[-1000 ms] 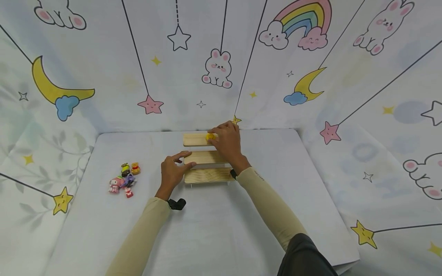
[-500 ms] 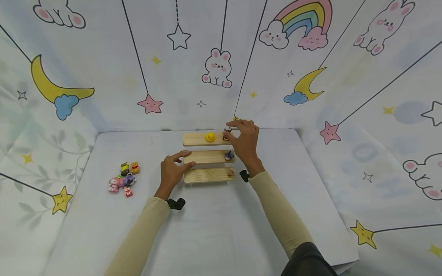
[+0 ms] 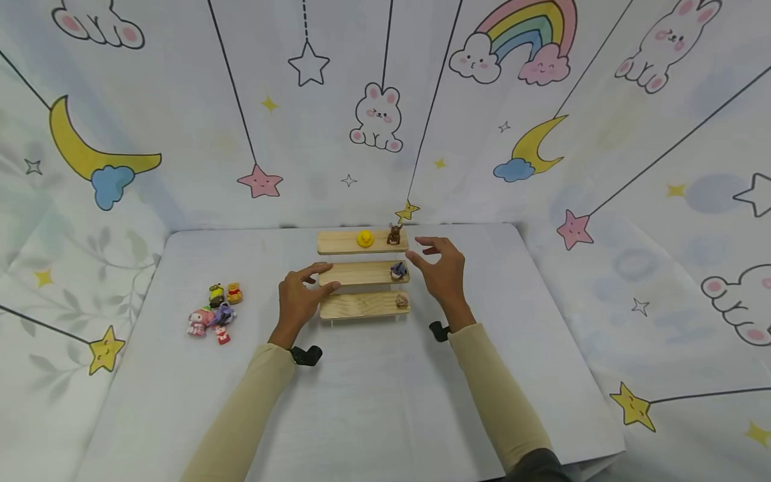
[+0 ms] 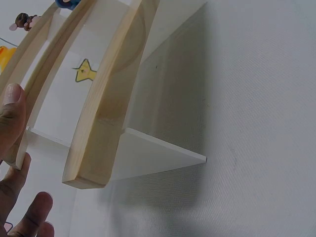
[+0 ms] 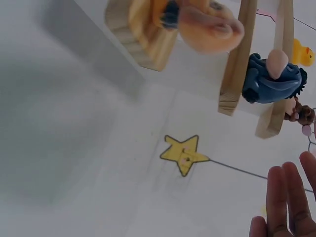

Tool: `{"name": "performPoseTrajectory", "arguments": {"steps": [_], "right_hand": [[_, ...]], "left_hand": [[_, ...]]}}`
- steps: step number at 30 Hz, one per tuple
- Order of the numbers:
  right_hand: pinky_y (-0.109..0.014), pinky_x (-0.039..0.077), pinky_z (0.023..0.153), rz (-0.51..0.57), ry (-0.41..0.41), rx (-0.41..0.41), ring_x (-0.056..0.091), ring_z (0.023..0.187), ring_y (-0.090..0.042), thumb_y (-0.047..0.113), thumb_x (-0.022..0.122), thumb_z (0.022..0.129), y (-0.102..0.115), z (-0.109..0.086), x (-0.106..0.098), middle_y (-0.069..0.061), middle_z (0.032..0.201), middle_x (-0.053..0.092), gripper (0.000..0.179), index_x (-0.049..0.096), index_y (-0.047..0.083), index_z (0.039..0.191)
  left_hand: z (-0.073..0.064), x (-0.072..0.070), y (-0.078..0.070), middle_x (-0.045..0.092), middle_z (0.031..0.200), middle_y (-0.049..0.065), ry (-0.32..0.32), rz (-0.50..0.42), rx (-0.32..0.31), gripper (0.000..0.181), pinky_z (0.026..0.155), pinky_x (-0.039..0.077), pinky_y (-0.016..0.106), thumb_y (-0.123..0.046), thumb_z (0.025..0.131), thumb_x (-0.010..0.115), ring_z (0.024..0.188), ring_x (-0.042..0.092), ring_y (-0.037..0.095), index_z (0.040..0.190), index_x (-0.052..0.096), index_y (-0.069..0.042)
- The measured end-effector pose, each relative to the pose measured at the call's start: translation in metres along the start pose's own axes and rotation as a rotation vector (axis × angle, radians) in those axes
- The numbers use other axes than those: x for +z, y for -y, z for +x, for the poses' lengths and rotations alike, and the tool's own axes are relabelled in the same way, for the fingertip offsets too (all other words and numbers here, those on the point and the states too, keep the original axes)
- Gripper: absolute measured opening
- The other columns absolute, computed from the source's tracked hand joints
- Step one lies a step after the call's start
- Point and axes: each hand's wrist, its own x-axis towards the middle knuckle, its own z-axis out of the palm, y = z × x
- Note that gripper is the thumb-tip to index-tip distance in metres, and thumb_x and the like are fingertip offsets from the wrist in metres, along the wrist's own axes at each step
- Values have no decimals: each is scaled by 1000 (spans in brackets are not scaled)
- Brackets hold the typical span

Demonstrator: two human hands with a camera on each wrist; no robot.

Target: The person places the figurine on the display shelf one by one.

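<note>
A three-tier wooden shelf [image 3: 355, 306] on white side supports stands near the back of the table. My left hand [image 3: 297, 299] grips the left end of its middle tier, thumb on one face and a finger on the other in the left wrist view. Off the shelf's right side, my right hand [image 3: 444, 271] holds nothing, fingers apart. A brown figurine [image 3: 394, 235] and a yellow duck [image 3: 365, 239] stand on the top tier. The blue figurine [image 5: 274, 79] sits at the middle tier's right end, and a tan figurine [image 3: 401, 301] is on the lowest tier.
At the left of the white-covered table [image 3: 373, 402] lies a cluster of small figurines, among them a pink one [image 3: 197, 323], a purple one [image 3: 224, 314] and a yellow bear [image 3: 234, 293]. A printed cloth backdrop [image 3: 325, 134] rises behind and beside the table.
My right hand has let go of the brown figurine at the top tier's right end and moved right and toward me. The left hand keeps its grip on the shelf.
</note>
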Motion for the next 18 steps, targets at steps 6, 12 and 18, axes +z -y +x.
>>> {"name": "performPoseTrajectory", "arguments": {"steps": [6,12,18], "right_hand": [[-53,58,95,20,107,87,71,111,-25,35,89,88,-14,-16,-1,-1,129,72,46,76,24,131],[-52,59,94,1,212,129,73,112,-26,32,91,85,-28,-24,5,-4,132,71,51,75,25,133],[-47,63,87,17,265,132,76,107,-25,27,91,84,-33,-24,9,-6,131,71,49,76,25,131]], "left_hand": [[0,0,0,75,136,-2,-8,-4,2,47,84,46,38,-41,81,93,102,66,27,125,81,-32],[-1,0,0,75,137,-1,-7,0,6,47,84,46,38,-40,81,93,102,66,28,125,81,-32],[-1,1,-3,74,139,1,-4,6,-2,48,85,45,38,-39,81,93,104,65,29,126,81,-30]]}}
